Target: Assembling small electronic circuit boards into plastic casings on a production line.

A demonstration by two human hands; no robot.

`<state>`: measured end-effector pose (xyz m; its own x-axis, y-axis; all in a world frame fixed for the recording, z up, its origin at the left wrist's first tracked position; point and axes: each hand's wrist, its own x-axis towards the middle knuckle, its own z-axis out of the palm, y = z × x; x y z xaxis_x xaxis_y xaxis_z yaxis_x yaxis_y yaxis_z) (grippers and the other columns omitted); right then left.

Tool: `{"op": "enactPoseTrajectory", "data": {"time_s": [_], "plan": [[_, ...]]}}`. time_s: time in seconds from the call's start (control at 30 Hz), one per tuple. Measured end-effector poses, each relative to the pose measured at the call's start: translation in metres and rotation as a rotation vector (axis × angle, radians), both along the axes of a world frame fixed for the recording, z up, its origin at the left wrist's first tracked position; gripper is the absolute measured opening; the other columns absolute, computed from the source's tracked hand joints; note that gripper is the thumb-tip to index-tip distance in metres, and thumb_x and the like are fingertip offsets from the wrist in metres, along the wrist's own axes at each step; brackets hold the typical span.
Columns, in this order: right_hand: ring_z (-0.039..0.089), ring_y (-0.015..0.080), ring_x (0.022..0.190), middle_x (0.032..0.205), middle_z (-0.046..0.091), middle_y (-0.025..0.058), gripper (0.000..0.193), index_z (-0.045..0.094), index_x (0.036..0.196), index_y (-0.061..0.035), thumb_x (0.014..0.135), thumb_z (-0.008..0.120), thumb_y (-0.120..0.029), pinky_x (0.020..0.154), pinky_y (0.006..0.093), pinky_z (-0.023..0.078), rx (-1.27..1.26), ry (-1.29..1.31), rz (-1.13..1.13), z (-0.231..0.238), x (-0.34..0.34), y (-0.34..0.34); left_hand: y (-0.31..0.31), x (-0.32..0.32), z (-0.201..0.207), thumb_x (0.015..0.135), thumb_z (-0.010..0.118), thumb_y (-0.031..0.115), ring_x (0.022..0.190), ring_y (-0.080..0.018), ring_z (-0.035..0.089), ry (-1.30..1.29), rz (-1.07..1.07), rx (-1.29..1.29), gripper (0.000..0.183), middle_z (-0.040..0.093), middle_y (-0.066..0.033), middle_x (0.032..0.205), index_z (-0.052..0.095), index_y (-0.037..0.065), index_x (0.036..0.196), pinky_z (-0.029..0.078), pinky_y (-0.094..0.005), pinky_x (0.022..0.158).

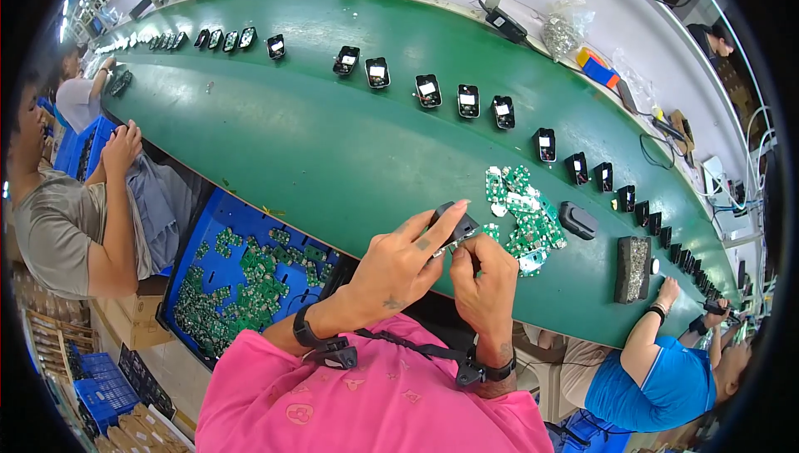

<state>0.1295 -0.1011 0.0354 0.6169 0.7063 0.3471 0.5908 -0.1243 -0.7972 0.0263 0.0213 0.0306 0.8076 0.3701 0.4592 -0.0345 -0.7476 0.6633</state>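
Observation:
My left hand (384, 263) is closed around a small black plastic housing (463, 223), held tilted just above the near edge of the green belt. Against the housing's lower edge, my right hand (484, 283) is bent in a pinch; whatever lies between its fingertips is hidden. Just beyond and to the right lies a loose heap of green circuit boards (533, 224). Beside that heap rests another black housing (578, 220), separate from both hands.
Along the green belt (333, 145) runs a line of open black housings (429, 91). A blue bin (179, 291) of circuit boards stands at my left. A dark speckled block (632, 270) sits on the right. Co-workers sit left (75, 228) and right (641, 382).

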Motion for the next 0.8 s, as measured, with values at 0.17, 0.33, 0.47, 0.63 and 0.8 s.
{"op": "enactPoseTrajectory", "data": {"time_s": [0.17,0.33,0.47,0.63,0.8], "plan": [[0.058,0.033,0.06,0.072,0.057,0.0153,0.004,0.057,0.086,0.0001,0.088,0.061,-0.001,0.054,0.0413,0.045,-0.006,-0.033,0.03,-0.004,0.0,-0.005,0.001,-0.002,0.001,0.082,0.061,0.001,0.081,-0.0355,0.066,0.009,-0.043,0.011,0.069,0.062,-0.0174,0.114,0.046,0.013,0.148,0.057,-0.0427,0.065],[0.058,0.0275,0.061,0.072,0.059,0.0127,0.006,0.058,0.085,0.0001,0.089,0.062,-0.002,0.056,0.0379,0.043,0.032,-0.082,0.017,-0.007,-0.003,0.001,-0.002,0.0,-0.013,0.08,0.062,0.001,0.079,-0.0376,0.066,-0.055,0.003,-0.017,0.068,0.065,-0.0194,0.113,0.047,0.011,0.146,0.056,-0.0425,0.064],[0.059,0.026,0.062,0.073,0.06,0.0125,0.009,0.059,0.085,0.0002,0.091,0.063,-0.005,0.056,0.0365,0.044,0.054,-0.093,0.022,-0.015,0.001,0.005,0.001,0.001,-0.016,0.085,0.063,0.0,0.07,-0.0221,0.068,0.005,0.001,-0.367,0.059,0.067,-0.0156,0.101,0.051,0.006,0.142,0.056,-0.0367,0.061],[0.058,0.0156,0.06,0.071,0.063,0.0111,0.016,0.063,0.088,0.0021,0.094,0.065,-0.012,0.056,0.0308,0.045,-0.001,0.092,-0.143,-0.009,0.001,-0.005,0.001,-0.007,-0.008,0.088,0.068,0.001,0.09,-0.0079,0.061,-0.082,-0.029,-1.02,0.059,0.063,-0.0065,0.118,0.049,0.003,0.144,0.055,-0.0227,0.072],[0.058,0.0157,0.058,0.07,0.063,0.0112,0.015,0.064,0.089,0.0013,0.092,0.069,-0.013,0.053,0.0315,0.044,0.041,0.014,-0.054,-0.02,-0.008,-0.015,0.002,-0.015,-0.028,0.079,0.079,0.004,0.103,-0.0099,0.061,0.054,-0.186,-0.801,0.071,0.064,-0.0045,0.121,0.049,0.006,0.144,0.052,-0.0249,0.085]]}}
